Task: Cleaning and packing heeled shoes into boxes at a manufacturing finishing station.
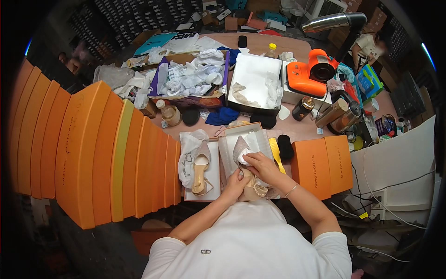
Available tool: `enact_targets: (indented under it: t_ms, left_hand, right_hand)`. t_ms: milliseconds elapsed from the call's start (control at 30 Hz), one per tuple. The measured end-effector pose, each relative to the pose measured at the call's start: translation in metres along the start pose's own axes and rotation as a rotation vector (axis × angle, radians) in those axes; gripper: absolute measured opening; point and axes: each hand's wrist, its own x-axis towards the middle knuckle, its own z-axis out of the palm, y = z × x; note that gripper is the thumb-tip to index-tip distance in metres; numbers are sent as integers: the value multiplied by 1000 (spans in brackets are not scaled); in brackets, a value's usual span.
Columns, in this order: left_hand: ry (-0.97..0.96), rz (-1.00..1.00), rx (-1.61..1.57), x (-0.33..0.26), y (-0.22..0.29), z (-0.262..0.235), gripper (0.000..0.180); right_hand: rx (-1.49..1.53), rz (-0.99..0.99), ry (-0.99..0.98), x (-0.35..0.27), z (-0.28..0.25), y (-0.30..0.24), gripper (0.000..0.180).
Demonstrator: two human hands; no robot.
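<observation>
Shoe (239,146) and white wad (243,157) in the grasp of both hands (235,187) (263,167), orange boxes (79,158) (311,169) either side, orange machine (303,80) beyond

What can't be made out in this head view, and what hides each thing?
Head view: toe interior of the held shoe, blocked by the right hand and white wad.
Head view: bottom of the purple box, under crumpled paper.
Head view: contents of the orange boxes, behind cardboard.
Head view: actions of the far-right person, small and blurred.
</observation>
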Motion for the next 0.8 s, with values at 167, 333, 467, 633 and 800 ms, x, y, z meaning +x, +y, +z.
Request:
enact_targets:
  t_ms: [167, 333, 467, 633, 800]
  left_hand:
    - [-52, -81, -180, 0, -9, 9, 44]
    - [-93, -59, -216, -9, 8, -2, 54]
    - [-240, 33, -50, -15, 15, 2, 64]
    - [-171, 70, 96, -16, 22, 5, 62]
    - [-230, 76, -119, -3, 15, -2, 64]
  right_hand:
    - [-197, 45, -193, 5, 5, 13, 43]
    - [232, 303, 19, 6, -11, 20, 76]
    - [564, 453, 66, 11, -17, 19, 86]
    - [328, 707, 176, 24, 7, 2, 78]
    - [1061, 510, -68, 25, -48, 25, 77]
